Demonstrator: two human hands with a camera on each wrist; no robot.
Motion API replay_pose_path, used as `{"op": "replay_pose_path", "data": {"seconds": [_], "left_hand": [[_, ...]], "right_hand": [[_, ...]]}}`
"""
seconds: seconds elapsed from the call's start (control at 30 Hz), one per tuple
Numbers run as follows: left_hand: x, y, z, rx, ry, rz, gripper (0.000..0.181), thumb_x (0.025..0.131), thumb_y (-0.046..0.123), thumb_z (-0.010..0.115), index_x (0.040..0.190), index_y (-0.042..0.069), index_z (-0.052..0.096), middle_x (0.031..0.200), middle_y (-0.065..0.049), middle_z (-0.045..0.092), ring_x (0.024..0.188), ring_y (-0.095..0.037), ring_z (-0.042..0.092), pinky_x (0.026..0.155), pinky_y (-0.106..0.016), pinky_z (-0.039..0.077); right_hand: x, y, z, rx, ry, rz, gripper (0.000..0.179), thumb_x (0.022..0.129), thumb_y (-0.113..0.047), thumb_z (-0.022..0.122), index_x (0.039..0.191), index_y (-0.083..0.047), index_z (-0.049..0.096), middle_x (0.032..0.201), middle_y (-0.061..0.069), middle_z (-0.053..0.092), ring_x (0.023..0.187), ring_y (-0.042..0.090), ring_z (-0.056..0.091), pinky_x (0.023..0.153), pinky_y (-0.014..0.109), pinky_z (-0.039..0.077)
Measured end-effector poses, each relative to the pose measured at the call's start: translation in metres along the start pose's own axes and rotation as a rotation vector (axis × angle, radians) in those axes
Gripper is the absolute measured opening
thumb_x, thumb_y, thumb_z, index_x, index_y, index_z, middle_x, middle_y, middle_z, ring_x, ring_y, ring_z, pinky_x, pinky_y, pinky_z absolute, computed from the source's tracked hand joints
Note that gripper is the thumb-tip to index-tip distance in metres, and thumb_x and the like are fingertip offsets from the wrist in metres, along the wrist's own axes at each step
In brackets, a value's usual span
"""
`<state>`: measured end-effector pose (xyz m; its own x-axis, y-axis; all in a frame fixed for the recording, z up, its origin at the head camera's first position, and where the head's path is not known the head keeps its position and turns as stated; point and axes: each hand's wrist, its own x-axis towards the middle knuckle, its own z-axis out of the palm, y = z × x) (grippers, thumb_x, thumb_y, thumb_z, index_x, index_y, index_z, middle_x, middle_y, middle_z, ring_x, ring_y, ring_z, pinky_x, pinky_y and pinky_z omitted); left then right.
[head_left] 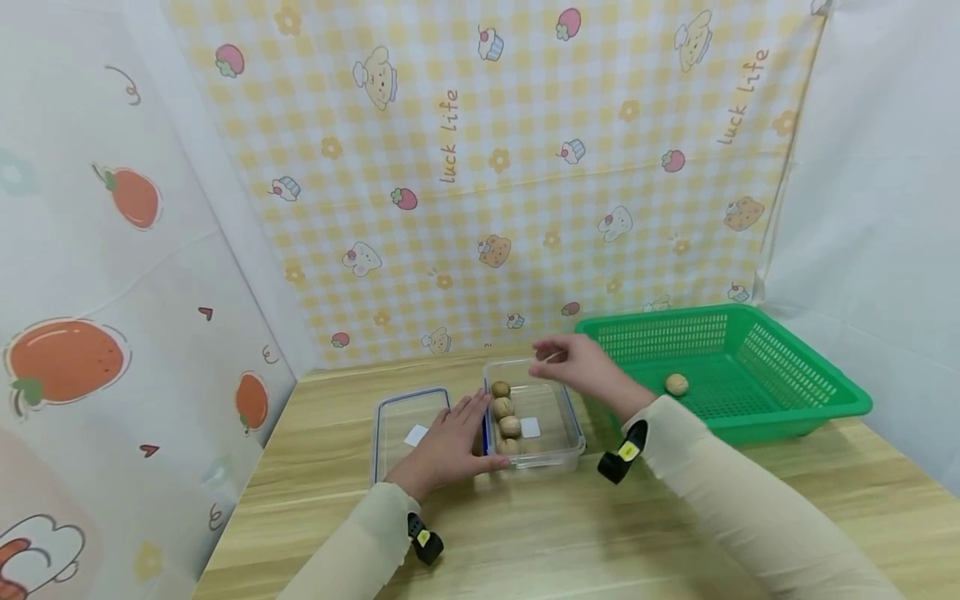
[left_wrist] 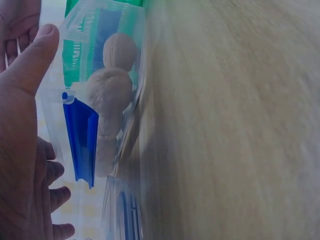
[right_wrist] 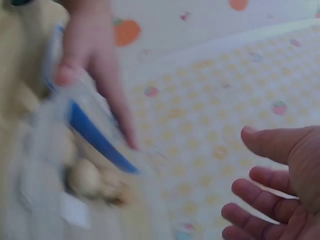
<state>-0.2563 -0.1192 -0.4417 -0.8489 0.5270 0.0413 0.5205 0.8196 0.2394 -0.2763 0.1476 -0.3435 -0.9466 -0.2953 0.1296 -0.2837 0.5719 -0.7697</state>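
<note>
A clear plastic food box (head_left: 558, 421) with blue side clips stands on the table, with several walnuts (head_left: 503, 407) lined up along its left side. My left hand (head_left: 450, 446) rests against the left side of the box, fingers stretched toward the back and thumb at the near corner. Over the far right part of the box is my right hand (head_left: 581, 367), its fingers loosely bent and nothing between them. Seen low from the left wrist, a blue clip (left_wrist: 82, 142) hangs on the box wall in front of the walnuts. The right wrist view is blurred.
To the right stands a green plastic basket (head_left: 825, 375) with one walnut (head_left: 677, 384) inside. A clear lid with a blue seal (head_left: 377, 433) lies left of the box, partly under my left hand. Patterned cloth (head_left: 465, 225) hangs behind the wooden table (head_left: 525, 533).
</note>
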Motion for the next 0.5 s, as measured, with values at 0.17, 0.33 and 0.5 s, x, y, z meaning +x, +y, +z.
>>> {"op": "replay_pose_path", "data": {"seconds": [0.17, 0.33, 0.5], "left_hand": [[0.001, -0.002, 0.001, 0.007, 0.004, 0.004, 0.116, 0.082, 0.089, 0.042, 0.165, 0.015, 0.009, 0.170, -0.001, 0.007, 0.155, -0.028, 0.014, 0.121, -0.060, 0.016], [0.000, -0.002, 0.000, 0.004, 0.001, 0.009, 0.115, 0.083, 0.087, 0.045, 0.164, 0.014, 0.010, 0.171, -0.002, 0.008, 0.155, -0.028, 0.015, 0.120, -0.060, 0.017], [-0.001, -0.001, -0.002, -0.010, -0.008, 0.008, 0.116, 0.082, 0.088, 0.044, 0.165, 0.015, 0.009, 0.171, -0.001, 0.007, 0.155, -0.026, 0.013, 0.121, -0.059, 0.015]], "right_hand": [[0.006, 0.010, -0.047, 0.009, 0.041, -0.026, 0.051, 0.097, -0.033, 0.070, 0.141, -0.011, 0.058, 0.137, 0.016, 0.060, 0.121, 0.034, 0.059, 0.094, 0.051, 0.053], [0.008, 0.030, -0.085, 0.014, 0.051, -0.038, 0.058, 0.097, -0.039, 0.069, 0.146, -0.012, 0.053, 0.143, 0.018, 0.055, 0.128, 0.037, 0.055, 0.097, 0.055, 0.050], [0.006, 0.053, -0.114, 0.025, 0.038, -0.059, 0.068, 0.098, -0.041, 0.067, 0.153, -0.011, 0.043, 0.147, 0.019, 0.051, 0.133, 0.038, 0.050, 0.100, 0.058, 0.047]]}}
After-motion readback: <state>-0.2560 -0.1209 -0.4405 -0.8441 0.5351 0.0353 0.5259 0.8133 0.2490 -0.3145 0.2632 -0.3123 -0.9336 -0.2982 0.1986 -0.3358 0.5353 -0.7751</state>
